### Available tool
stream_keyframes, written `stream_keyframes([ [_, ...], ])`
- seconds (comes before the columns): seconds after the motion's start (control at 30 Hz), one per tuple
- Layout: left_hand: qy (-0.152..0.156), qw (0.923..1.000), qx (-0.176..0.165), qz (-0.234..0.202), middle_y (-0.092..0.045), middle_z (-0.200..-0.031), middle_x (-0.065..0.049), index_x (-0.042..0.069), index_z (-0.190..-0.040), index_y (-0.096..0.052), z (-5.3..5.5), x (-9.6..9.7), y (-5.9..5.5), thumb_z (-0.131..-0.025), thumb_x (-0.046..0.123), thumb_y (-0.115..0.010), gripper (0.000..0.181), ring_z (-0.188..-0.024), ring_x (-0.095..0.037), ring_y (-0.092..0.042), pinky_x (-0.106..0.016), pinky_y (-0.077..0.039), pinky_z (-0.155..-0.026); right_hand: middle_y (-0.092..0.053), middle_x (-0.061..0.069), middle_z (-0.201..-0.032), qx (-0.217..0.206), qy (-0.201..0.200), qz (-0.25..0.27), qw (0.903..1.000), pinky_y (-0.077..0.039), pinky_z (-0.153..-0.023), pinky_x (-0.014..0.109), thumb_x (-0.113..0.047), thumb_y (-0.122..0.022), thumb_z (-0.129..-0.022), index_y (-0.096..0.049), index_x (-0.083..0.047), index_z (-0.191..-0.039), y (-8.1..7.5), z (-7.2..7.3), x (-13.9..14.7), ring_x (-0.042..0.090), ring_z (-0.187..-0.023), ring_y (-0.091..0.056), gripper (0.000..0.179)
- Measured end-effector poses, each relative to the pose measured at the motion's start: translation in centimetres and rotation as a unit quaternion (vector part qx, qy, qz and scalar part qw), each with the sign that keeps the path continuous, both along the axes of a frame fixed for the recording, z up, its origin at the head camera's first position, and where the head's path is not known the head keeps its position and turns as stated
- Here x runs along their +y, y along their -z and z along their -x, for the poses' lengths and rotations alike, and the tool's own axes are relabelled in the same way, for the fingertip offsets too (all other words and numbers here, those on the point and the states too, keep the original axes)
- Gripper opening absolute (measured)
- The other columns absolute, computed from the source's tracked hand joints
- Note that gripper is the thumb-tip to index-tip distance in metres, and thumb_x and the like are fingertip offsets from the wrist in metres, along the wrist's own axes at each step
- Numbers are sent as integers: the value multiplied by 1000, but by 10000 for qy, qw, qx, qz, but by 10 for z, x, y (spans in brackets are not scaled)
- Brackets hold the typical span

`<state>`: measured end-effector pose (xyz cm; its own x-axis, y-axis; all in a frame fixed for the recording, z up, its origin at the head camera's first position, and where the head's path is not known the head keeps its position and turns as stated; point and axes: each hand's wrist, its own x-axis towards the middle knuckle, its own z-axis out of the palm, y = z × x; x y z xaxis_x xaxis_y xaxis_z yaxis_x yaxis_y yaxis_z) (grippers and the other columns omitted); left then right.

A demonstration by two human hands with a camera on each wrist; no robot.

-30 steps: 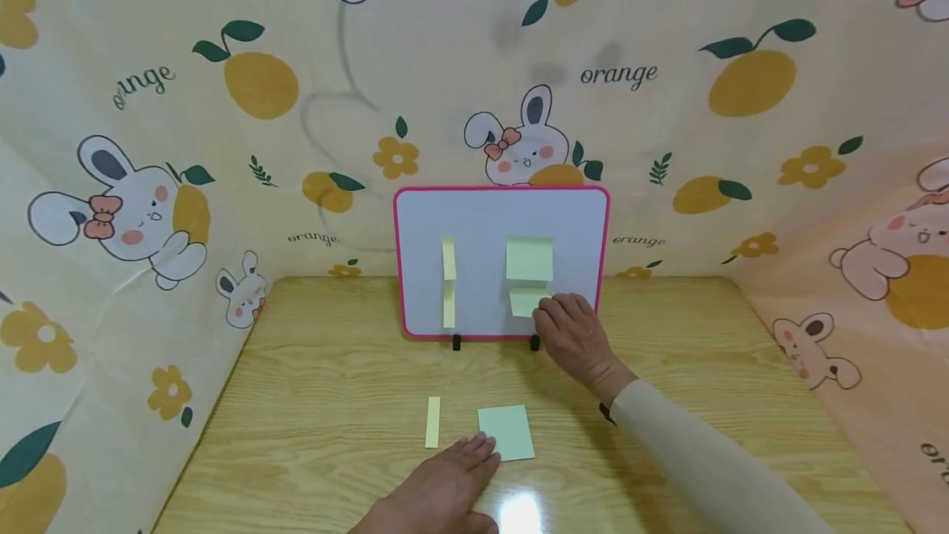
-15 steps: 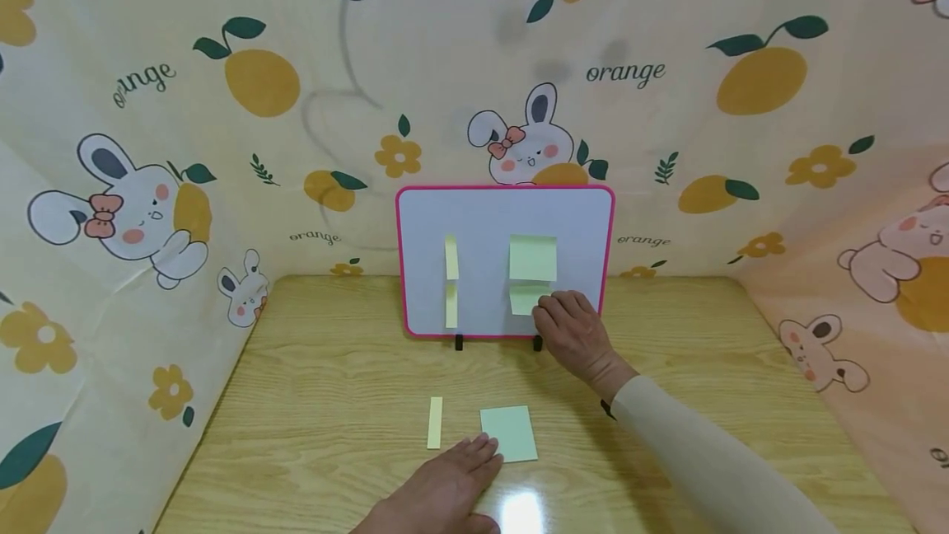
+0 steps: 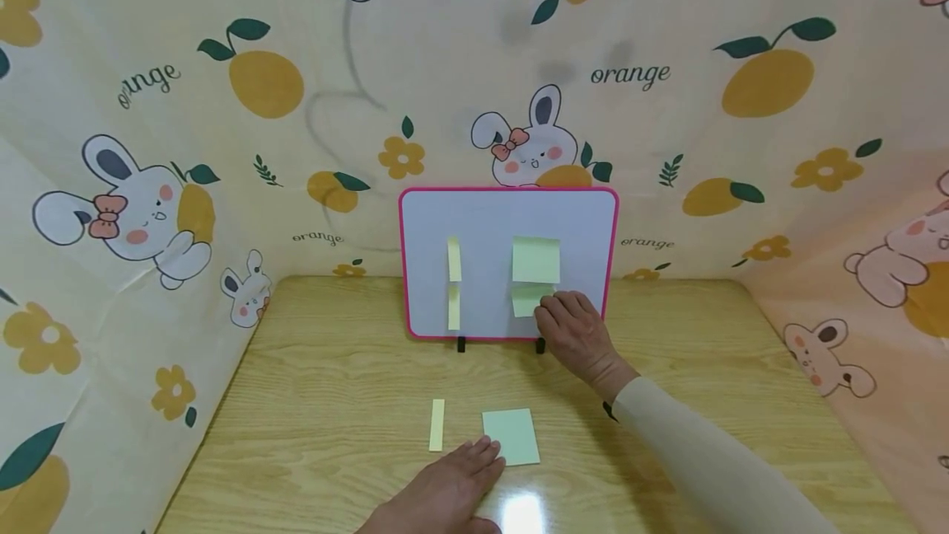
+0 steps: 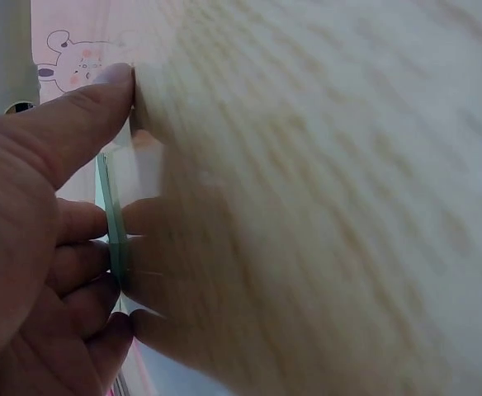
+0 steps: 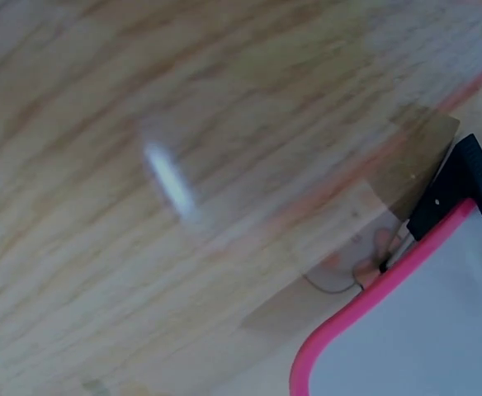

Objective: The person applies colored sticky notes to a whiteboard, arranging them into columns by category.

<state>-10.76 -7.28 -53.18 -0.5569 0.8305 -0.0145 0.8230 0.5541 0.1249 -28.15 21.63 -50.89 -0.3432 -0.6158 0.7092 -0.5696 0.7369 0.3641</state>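
Observation:
A whiteboard with a pink frame [image 3: 430, 213] stands upright on the table. On it are an upper green sticky note [image 3: 536, 259] and, just beneath, a lower green sticky note [image 3: 528, 301]. My right hand [image 3: 582, 340] pinches the lower one at its right edge with curled fingers, which hide that side. My left hand [image 3: 445, 489] lies low at the front, its extended fingertips on the near left corner of a green sticky note pad [image 3: 515, 435]. In the left wrist view, fingers [image 4: 84, 268] touch the pad's thin edge [image 4: 115, 223]. The right wrist view leaves out the right hand.
Two narrow yellow strips, an upper strip [image 3: 454, 259] and a lower strip [image 3: 454, 307], stick to the board's left half. Another yellow strip [image 3: 437, 425] lies on the wooden table [image 3: 319, 435] left of the pad. Black feet [image 5: 456, 190] support the board. A printed cloth [image 3: 415, 48] surrounds the table.
The whole head view has shifted slightly. Both hands keep their places, the right at the lower note and the left on the pad.

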Motion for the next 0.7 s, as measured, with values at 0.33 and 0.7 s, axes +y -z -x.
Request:
stream_keyframes([
  [0.33,85,9997,193,-87,-56,-156,-14,4,-149,-58,1,-1,2,-100,65,-57,79,-147,-27,-52,-35,-46,-120,-64,10,-98,-349,257,-123,9990,-56,-86,42,-13,-35,-110,-56,-5,-93,4,0,1,31,-94,-61,29],
  [0.7,99,9998,101,-107,-55,-157,-15,3,-149,-58,2,-1,2,-102,64,-53,77,-148,-27,-51,-36,-46,-120,-65,10,-99,-508,263,-106,9983,-57,-87,43,-14,-39,-109,-59,-5,-94,6,-2,0,31,-94,-61,27],
])
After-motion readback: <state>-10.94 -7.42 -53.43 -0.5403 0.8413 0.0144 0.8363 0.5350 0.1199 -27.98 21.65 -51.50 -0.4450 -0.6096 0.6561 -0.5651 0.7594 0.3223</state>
